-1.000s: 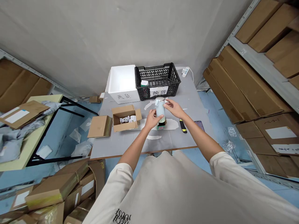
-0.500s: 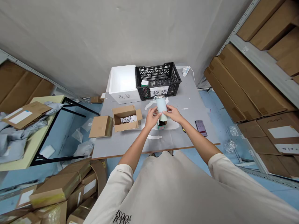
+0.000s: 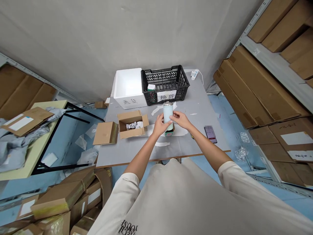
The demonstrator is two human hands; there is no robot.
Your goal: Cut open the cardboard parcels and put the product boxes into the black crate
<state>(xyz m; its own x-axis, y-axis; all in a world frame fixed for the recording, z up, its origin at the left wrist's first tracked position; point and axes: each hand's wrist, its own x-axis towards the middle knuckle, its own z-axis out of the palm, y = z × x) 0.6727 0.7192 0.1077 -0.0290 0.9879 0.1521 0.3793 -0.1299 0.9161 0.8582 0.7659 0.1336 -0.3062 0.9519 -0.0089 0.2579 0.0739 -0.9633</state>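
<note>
Fingers of the left hand (image 3: 160, 126) and right hand (image 3: 181, 120) grip the tumbler (image 3: 168, 113) upright, its base at the green box (image 3: 169, 133). Judged step: insertion; next move calls for straight lowering.

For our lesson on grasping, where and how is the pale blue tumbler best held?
Probably around the middle of the pale blue tumbler, from left and right: it is an upright, straight-sided cylinder, its lower end at the small green box, its sides rising above.
</note>
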